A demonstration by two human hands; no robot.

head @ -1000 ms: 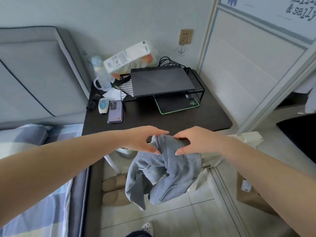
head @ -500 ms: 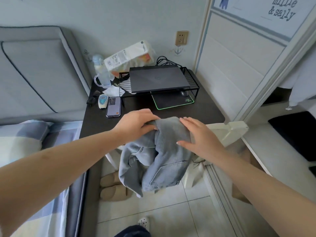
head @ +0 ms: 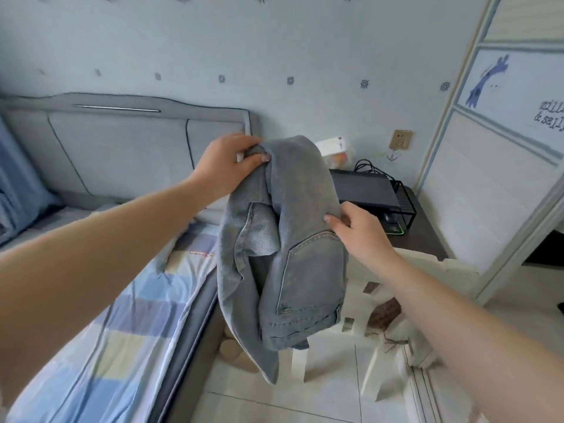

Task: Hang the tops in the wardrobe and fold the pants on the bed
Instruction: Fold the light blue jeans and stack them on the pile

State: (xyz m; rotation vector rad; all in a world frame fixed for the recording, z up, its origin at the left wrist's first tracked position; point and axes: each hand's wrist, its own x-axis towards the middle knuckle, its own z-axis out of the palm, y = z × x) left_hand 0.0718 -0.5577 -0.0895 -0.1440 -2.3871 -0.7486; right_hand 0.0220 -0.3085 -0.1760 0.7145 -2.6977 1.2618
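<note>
At nine o'clock lies the bed (head: 122, 315) with its checked sheet. The left hand (head: 224, 166) pinches a bunched fold at the top of the jeans (head: 293, 254), which now hang in the air at centre, lifted up and leftward from over the white chair (head: 406, 270) a second ago. The right hand (head: 357, 230), fingers loosely curled, touches the denim near a back pocket. At three o'clock the worktop (head: 427, 236) carries a wire rack (head: 403, 199) holding a laptop (head: 363, 184). The jeans seem bound for the bed, unfolded so far.
</note>
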